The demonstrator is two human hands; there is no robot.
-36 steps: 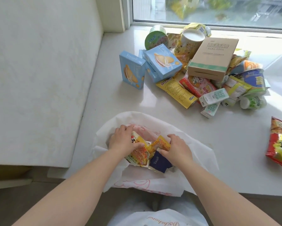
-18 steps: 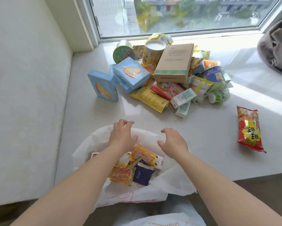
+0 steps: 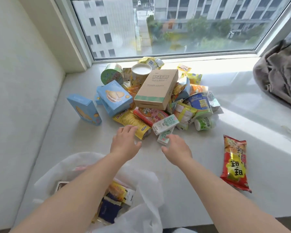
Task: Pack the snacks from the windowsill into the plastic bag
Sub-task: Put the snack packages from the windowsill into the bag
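Over on the left, the white plastic bag (image 3: 146, 195) is sitting slumped at the near edge of the windowsill (image 3: 183, 185), its mouth gaping upward, and that looks deliberate: an open mouth means snacks can be dropped straight in. A few small packets (image 3: 117, 197) are already lying inside it.

Further back on the left, 1 light blue biscuit box (image 3: 84, 109) is standing on its own, apart from the heap, with a second blue biscuit box (image 3: 115, 97) leaning against the pile beside it.

Now the left hand (image 3: 124, 142) is reaching out with fingers spread and relaxed, holding nothing, its fingertips arriving at the yellow snack packet (image 3: 131, 121) on the near edge of the heap. That is the closest thing on its side, so it looks like the target.

In the middle, the brown cardboard box (image 3: 156, 89) is lying on top of everything, so I reckon it is being left until the loose stuff below is cleared.

The right hand (image 3: 176, 150) is coming in loose and empty too, fingers hovering over the small white-and-green carton (image 3: 164, 137). Whether it is touching yet, I cannot tell.

Far right, the red crisp packet (image 3: 234, 163) is lying alone, well apart, and a grey cloth bundle (image 3: 281, 73) is sitting in the corner.
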